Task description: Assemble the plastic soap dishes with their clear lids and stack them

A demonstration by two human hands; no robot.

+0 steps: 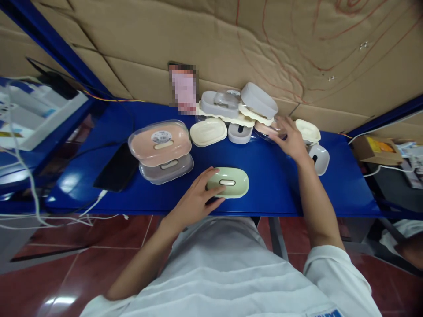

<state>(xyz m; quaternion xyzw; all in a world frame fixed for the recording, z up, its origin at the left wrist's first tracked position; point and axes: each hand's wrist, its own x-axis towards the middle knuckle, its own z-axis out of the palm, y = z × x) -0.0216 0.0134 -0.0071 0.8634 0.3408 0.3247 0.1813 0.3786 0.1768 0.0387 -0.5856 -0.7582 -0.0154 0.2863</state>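
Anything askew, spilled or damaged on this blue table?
A grey tray in the back pile sits tilted on a wavy-edged cream piece, so the stack looks askew. The pixelated thing against the cardboard can't be judged. No spill or damage shows.

The left forearm [142, 257] slants forward and inward, ending in the left hand [197, 197], which lies back up — fingers [204, 178] bent and parted, thumb [216, 205] stretched out on the near side. The right forearm [317, 202] reaches farther forward, leaning inward, and the right hand [292, 140] turns inward from the wrist [300, 159], its thumb set apart from the other fingers — those fingertips are too blurred to read clearly.
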